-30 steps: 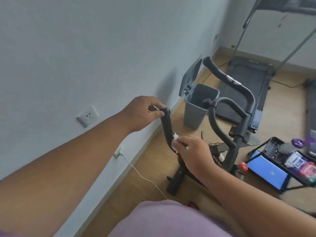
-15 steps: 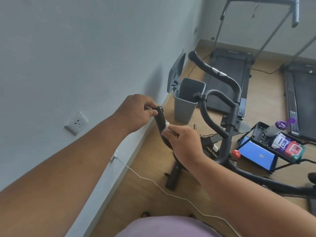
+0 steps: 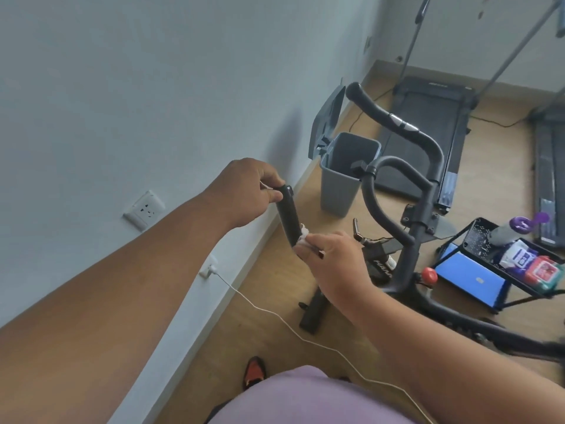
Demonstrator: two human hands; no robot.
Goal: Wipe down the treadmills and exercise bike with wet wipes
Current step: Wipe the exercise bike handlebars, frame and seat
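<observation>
The black exercise bike [image 3: 406,240] stands in front of me, its near handlebar grip [image 3: 289,214] pointing up toward the wall. My left hand [image 3: 247,191] pinches the top end of that grip. My right hand [image 3: 333,261] presses a crumpled white wet wipe [image 3: 302,235] against the lower part of the same grip. A treadmill [image 3: 428,127] lies folded flat on the floor behind the bike, and a second treadmill [image 3: 550,179] shows at the right edge.
A grey bin [image 3: 342,179] with its lid up stands by the wall. A black cart tray [image 3: 519,255] at the right holds wipe packs and a bottle, with a blue panel below. A white cable [image 3: 275,316] runs from a wall socket across the wooden floor.
My right hand with the wipe slid up the grip, then back down toward its lower end. My left hand kept its hold on the top. The camera view shifted.
</observation>
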